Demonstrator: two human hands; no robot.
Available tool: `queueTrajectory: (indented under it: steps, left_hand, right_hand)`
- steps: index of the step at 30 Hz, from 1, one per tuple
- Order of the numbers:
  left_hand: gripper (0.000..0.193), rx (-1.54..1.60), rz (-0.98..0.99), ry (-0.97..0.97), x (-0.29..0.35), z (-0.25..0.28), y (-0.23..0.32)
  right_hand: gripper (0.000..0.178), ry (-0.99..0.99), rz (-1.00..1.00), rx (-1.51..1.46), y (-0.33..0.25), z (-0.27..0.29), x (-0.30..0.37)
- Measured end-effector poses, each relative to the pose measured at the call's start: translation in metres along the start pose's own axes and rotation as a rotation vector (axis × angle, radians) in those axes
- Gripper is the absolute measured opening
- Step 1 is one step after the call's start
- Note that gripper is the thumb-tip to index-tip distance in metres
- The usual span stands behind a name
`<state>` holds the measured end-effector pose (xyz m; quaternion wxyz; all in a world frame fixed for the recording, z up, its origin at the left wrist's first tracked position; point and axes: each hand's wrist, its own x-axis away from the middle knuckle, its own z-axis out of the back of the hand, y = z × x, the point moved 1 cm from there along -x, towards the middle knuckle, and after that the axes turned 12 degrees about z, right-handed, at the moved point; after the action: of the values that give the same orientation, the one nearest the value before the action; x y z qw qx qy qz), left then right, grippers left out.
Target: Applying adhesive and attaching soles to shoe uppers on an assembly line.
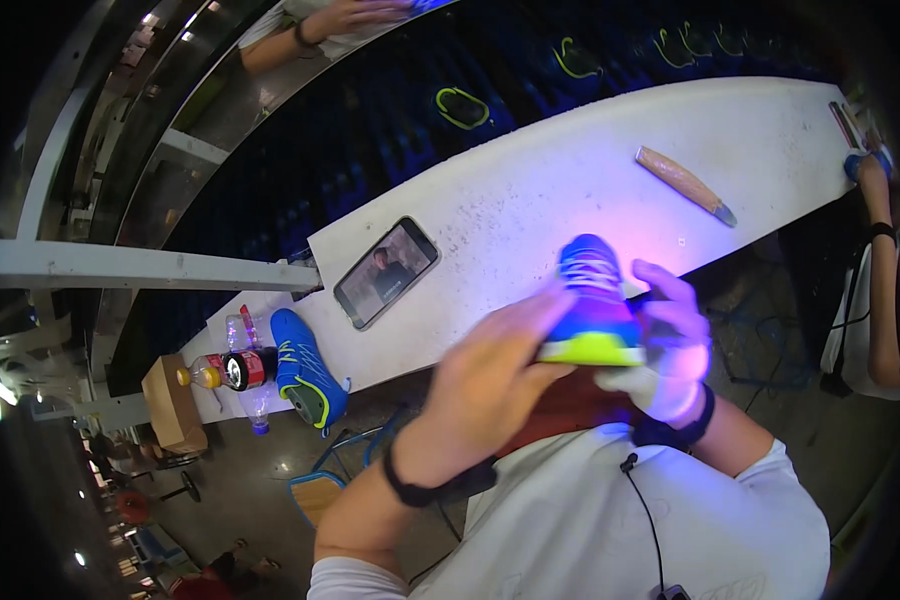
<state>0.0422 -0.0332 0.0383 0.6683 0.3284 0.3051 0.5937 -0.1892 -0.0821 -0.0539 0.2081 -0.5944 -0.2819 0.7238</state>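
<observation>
Two bare hands close on one blue shoe (592,300) from opposite sides, the left hand (500,355) along its left flank, the right hand (675,345) at its right, near the heel. The shoe is at the tabletop (510,225)'s near edge, toe pointing away, probably gripped this way to keep it steady with the heel toward the wearer. Its pale laces cross a smooth upper; the heel is bright yellow-green (violet light tints everything nearby). Beyond the right hand, a tapered tool (678,181) with a wood-like handle lies within apparent easy reach. Left of the hands, a flat, glossy phone (387,272) is angled, perhaps for viewing; farther left lies another blue shoe (306,368), yellow-green trimmed, beside clear plastic bottles (257,402).
</observation>
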Motion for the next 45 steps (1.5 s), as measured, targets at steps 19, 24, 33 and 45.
queueTrajectory:
  steps: [19, 24, 33, 45]
  left_hand:
    - [0.042, 0.424, -0.201, 0.379, -0.001, -0.113, -0.019]
    - [0.041, 0.449, -0.201, 0.299, -0.025, -0.106, -0.020]
    - [0.052, 0.037, -0.119, 0.229, -0.055, -0.114, -0.005]
    - [0.070, 0.361, 0.001, -0.043, -0.074, -0.017, -0.037]
  right_hand:
    - [0.070, -0.315, -0.174, -0.130, -0.023, 0.036, -0.066]
    - [0.060, -0.362, -0.110, -0.151, -0.015, 0.046, -0.060]
    - [0.041, 0.009, -0.245, -0.350, 0.014, 0.083, -0.027]
    - [0.079, 0.104, -0.874, -0.273, 0.030, 0.071, -0.037]
